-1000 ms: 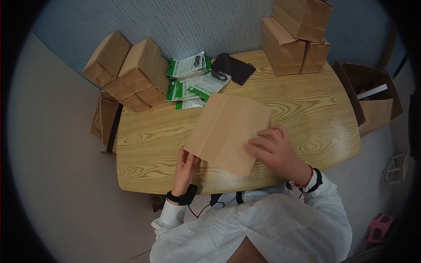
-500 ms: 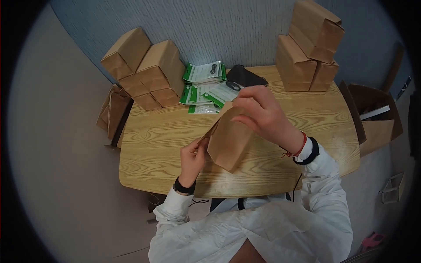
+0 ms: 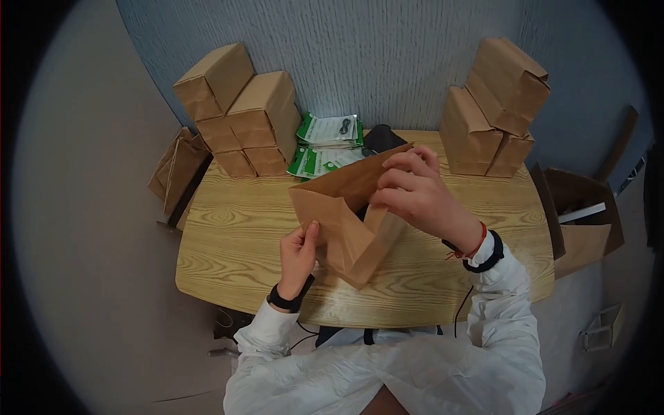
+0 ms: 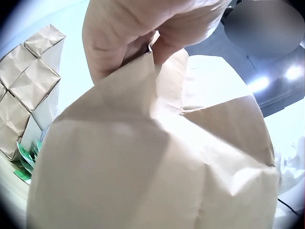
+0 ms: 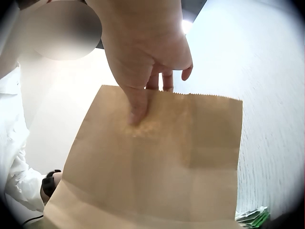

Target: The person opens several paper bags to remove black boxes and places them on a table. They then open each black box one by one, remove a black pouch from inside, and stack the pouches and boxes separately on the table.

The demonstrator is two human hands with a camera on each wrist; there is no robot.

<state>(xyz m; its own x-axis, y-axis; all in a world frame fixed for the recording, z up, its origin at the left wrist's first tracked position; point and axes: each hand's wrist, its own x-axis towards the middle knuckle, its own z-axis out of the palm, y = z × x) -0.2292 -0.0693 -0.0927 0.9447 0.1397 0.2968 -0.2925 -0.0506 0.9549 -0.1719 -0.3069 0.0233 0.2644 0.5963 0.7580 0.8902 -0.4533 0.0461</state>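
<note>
A brown paper bag [image 3: 377, 252] is held over the front half of the wooden table, its mouth spread apart and its side folds partly opened. My left hand [image 3: 297, 252] pinches the bag's left side between thumb and fingers; the left wrist view shows those fingers gripping a fold at the rim. At the right of the mouth, my right hand [image 3: 425, 197] holds the bag's wall. The thumb [image 5: 138, 112] presses one face of the paper below the zigzag edge in the right wrist view, with the other fingers partly hidden behind it.
Filled paper bags [image 3: 259, 114] are stacked at the back left, more [image 3: 477, 142] at the back right. Green-and-white cable packets [image 3: 332, 131] lie between, near a dark pouch [image 3: 384, 138]. An open cardboard box [image 3: 581, 242] stands right of the table [image 3: 235, 256].
The bag has gone from flat to spread at its mouth. My right hand has moved from the bag's right edge up to its rim, and my left hand now grips higher on its side.
</note>
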